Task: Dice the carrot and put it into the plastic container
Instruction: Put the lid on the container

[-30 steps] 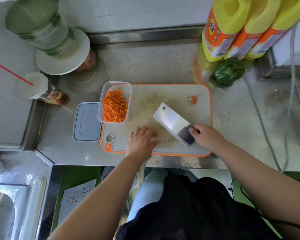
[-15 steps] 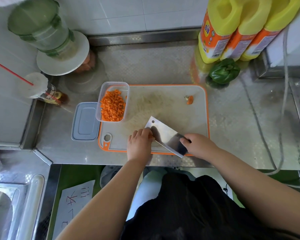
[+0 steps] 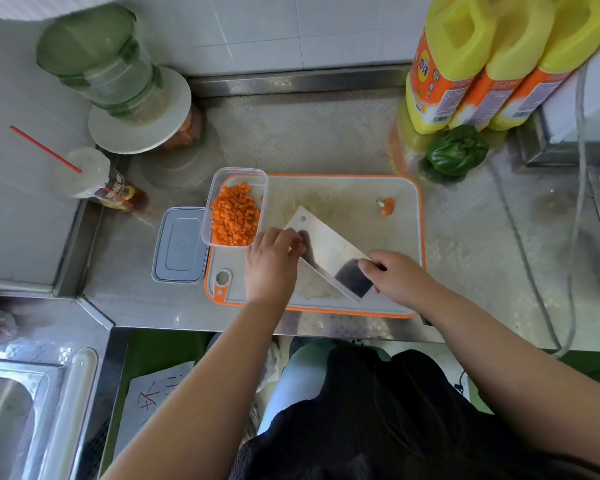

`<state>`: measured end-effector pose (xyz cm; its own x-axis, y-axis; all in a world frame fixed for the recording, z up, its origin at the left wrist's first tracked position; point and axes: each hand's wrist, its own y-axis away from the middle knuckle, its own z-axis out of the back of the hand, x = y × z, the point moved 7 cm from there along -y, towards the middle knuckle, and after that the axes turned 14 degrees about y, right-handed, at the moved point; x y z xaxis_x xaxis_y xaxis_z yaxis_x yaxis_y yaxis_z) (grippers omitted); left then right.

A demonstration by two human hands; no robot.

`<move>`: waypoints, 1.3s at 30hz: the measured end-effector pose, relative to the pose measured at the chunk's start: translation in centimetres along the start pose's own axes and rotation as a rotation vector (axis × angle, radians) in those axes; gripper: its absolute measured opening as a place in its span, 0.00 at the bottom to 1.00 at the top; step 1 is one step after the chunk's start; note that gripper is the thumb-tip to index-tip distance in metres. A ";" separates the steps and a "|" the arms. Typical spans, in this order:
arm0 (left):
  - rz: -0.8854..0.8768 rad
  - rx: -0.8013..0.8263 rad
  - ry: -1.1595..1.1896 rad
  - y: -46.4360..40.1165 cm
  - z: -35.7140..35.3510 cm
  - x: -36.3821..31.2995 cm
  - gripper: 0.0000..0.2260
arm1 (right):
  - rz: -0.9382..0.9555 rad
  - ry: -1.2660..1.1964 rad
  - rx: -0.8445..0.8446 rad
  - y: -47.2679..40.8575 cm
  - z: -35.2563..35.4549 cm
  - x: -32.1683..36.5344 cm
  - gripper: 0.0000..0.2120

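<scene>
head view: right hand (image 3: 397,280) fingers grip cleaver (image 3: 326,252); left hand (image 3: 272,263) fingers pinch carrot bits (image 3: 301,244).

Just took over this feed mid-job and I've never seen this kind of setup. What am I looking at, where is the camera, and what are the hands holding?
There is no machine here: a person works with two bare hands, filmed by one wide-angle camera on their head, looking down at a steel counter. The right hand has its grip on the handle of a cleaver, whose blade lies tilted over the white, orange-edged cutting board. The left hand pinches small carrot bits against the blade. The clear plastic container on the board's left end holds diced carrot; its lid lies beside it on the counter. A carrot end sits at the board's far right. Behind are three yellow bottles and a green pepper.
</scene>
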<state>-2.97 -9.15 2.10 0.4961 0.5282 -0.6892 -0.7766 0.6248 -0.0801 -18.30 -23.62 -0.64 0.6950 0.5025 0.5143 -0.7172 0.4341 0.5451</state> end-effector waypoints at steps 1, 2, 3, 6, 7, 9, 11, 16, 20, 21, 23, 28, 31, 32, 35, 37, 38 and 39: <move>-0.026 -0.036 -0.018 -0.9 1.0 -0.5 0.03 | 0.017 -0.033 -0.011 -0.1 0.6 0.9 0.18; -0.029 -0.060 -0.029 -1.9 1.9 -0.7 0.04 | 0.033 -0.057 -0.021 -0.4 1.2 2.0 0.18; -0.011 -0.071 -0.030 -3.0 2.8 -0.8 0.03 | 0.050 -0.067 -0.034 -0.8 1.7 3.1 0.18; 0.081 -0.098 -0.067 -5.6 5.4 0.1 0.04 | 0.099 -0.055 -0.080 -2.2 3.0 6.3 0.18; 0.110 -0.110 -0.094 -6.2 6.2 0.6 0.05 | 0.096 -0.043 -0.109 -2.7 3.3 6.9 0.18; 0.181 -0.129 -0.131 -7.1 7.4 2.0 0.08 | 0.042 -0.031 -0.171 -3.7 3.8 6.9 0.18; 0.233 -0.136 -0.137 -7.6 8.2 3.5 0.10 | -0.055 -0.033 -0.195 -4.5 3.7 5.4 0.18; 0.254 -0.152 -0.060 -7.3 9.3 5.6 0.08 | -0.239 0.005 -0.204 -5.5 2.9 1.9 0.18; 0.233 -0.223 0.045 -6.5 10.6 6.3 0.07 | -0.303 -0.032 -0.242 -6.2 2.0 1.3 0.18; 0.231 -0.258 0.070 -6.2 11.2 6.7 0.10 | -0.308 -0.025 -0.244 -6.3 1.8 1.5 0.17; 0.278 -0.344 0.081 -5.4 12.6 8.5 0.13 | -0.327 -0.016 -0.247 -6.7 1.2 1.7 0.14; 0.744 -0.129 -0.071 -2.3 12.8 16.8 0.28 | -0.391 0.164 -0.217 -7.2 -0.1 3.2 0.26; 0.773 0.048 -0.104 -1.9 11.7 19.0 0.38 | -0.352 0.198 -0.363 -7.0 0.2 6.7 0.28; 0.767 0.076 -0.122 -2.0 11.5 19.4 0.41 | -0.306 0.192 -0.452 -6.9 0.5 8.3 0.28; 0.752 0.095 -0.195 -2.5 11.6 20.0 0.47 | -0.108 0.194 -0.624 -6.7 1.0 13.1 0.25; 0.723 0.140 -0.288 -3.2 11.8 20.0 0.50 | 0.006 0.189 -0.667 -6.7 1.0 15.7 0.24; 0.720 0.171 -0.325 -3.5 12.0 20.0 0.52 | 0.043 0.176 -0.675 -6.7 1.0 16.7 0.23; 0.731 0.191 -0.342 -3.8 12.2 20.0 0.53 | 0.071 0.161 -0.679 -6.6 1.1 17.6 0.21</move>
<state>14.70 6.05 -2.61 0.0064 0.9656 -0.2601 -0.8849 0.1266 0.4482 -1.29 -18.41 5.57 0.6670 0.6282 0.4006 -0.6696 0.7412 -0.0475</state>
